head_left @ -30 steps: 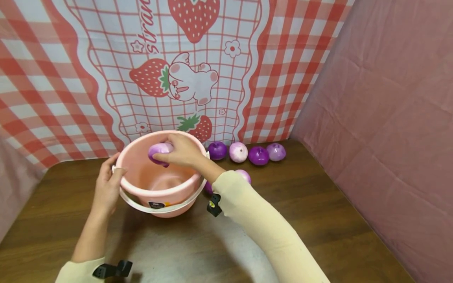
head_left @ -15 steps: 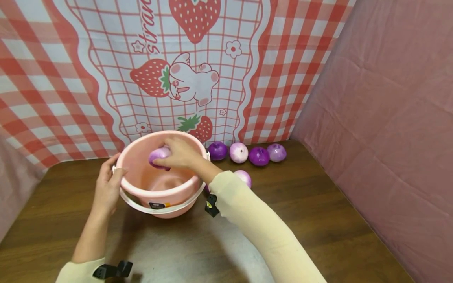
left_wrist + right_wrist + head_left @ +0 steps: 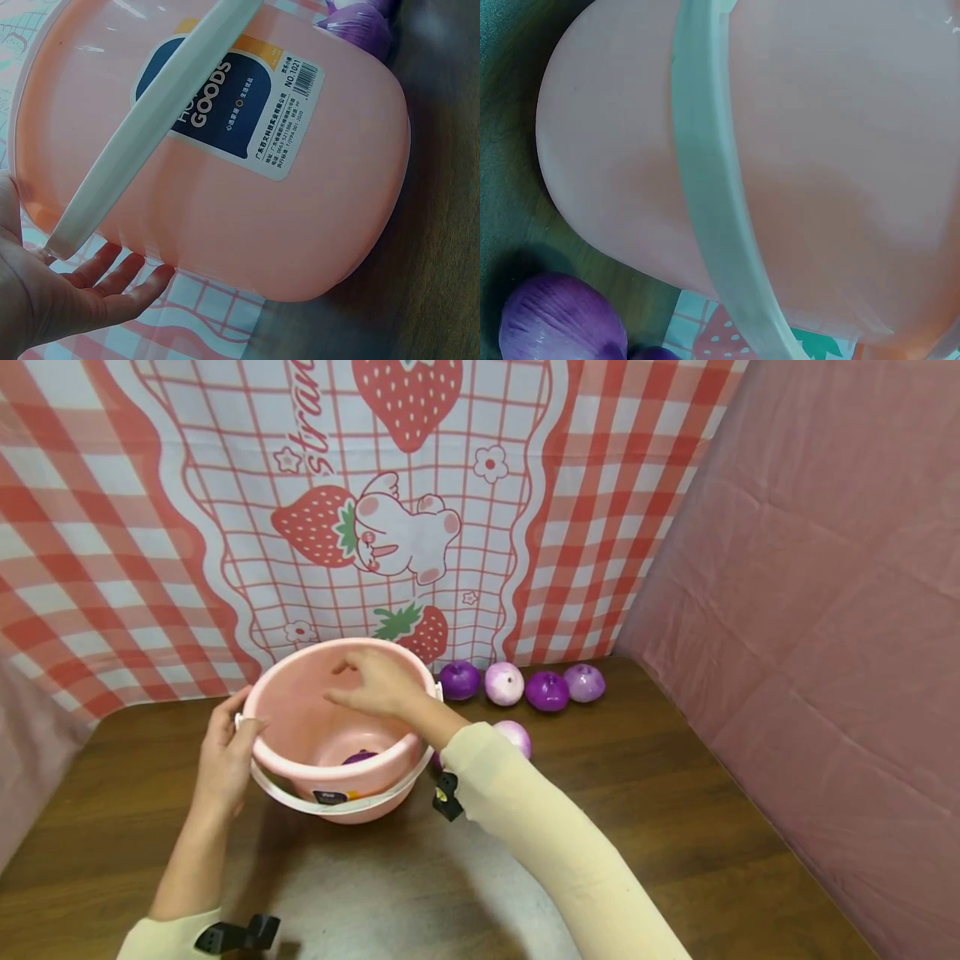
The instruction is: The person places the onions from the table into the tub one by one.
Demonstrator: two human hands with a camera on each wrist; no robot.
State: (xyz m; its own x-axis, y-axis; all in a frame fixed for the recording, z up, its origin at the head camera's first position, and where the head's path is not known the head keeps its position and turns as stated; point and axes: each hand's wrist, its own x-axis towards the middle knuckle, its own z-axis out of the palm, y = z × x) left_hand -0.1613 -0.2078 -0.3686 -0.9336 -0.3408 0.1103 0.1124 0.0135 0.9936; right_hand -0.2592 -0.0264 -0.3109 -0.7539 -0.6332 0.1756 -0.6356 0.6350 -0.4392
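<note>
A pink bucket [image 3: 386, 774] stands on the table with its white handle [image 3: 300, 804] hanging down in front. My left hand [image 3: 227, 752] grips the bucket's left rim, thumb over the edge; the left wrist view shows the other fingers against the outer wall. Inside the bucket's mouth is my right hand [image 3: 378, 685], thumb and fingers spread apart with nothing between them. Below it a purple onion [image 3: 362, 757] lies on the bucket floor, mostly hidden by the front rim. The right wrist view has the bucket wall [image 3: 615, 142] and handle [image 3: 709, 150], not the hand.
Several onions, dark purple [image 3: 547, 691] and paler [image 3: 503, 683], line the table's back edge right of the bucket. A pale onion [image 3: 515, 737] sits nearer, partly behind the right sleeve [image 3: 547, 827]. A checked strawberry cloth [image 3: 405, 535] hangs behind; pink cloth [image 3: 810, 610] hangs at the right.
My right hand has let go of the onion, which has dropped to the bucket floor. The left hand keeps its grip on the rim, and the bucket stays in place.
</note>
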